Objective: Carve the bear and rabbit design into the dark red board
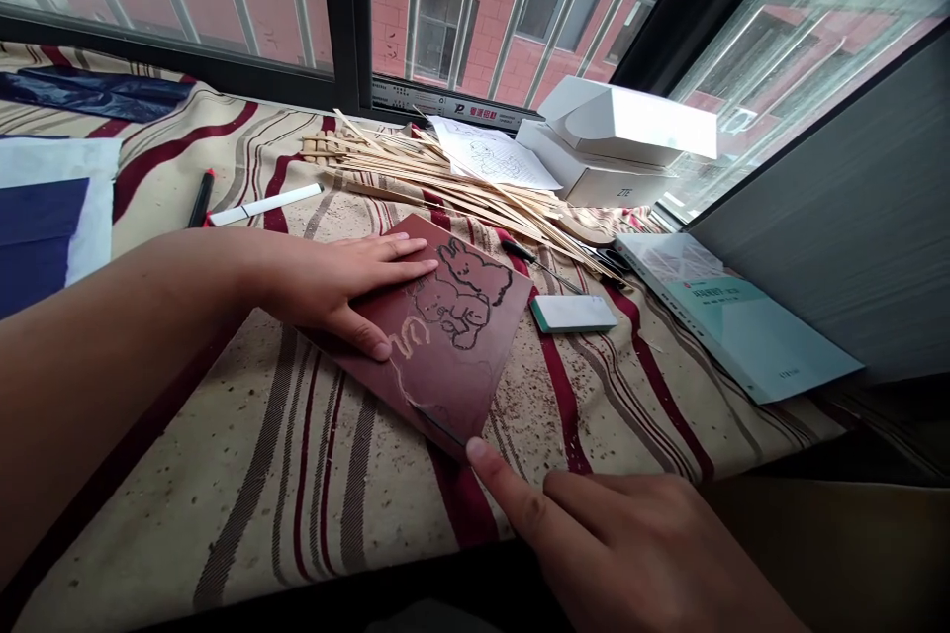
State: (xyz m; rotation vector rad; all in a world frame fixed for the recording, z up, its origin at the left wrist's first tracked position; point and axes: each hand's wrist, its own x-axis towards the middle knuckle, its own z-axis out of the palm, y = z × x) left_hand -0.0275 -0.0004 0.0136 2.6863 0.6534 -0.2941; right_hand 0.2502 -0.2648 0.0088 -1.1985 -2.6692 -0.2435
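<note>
A dark red carving board [482, 361] lies on the striped cloth [297, 475], with animal outlines cut into its top. My left hand [333, 287] lies flat on the board's left half, fingers stretched out and pressing it down. My right hand [623, 534] is at the board's near corner. Its index finger points forward and the other fingers are curled round a thin dark carving tool [441, 423]. The tool's tip sits in a pale groove near the board's near edge. Most of the tool is hidden under the hand.
Behind the board lie a heap of thin wooden sticks [445, 183], a sketch on paper [494, 156] and a white box [616, 143]. To its right are a small pale block [573, 313], a dark-handled tool [534, 262] and a book [742, 316]. Two pens [263, 205] and blue sheets [37, 237] lie left. Wood chips cover the cloth.
</note>
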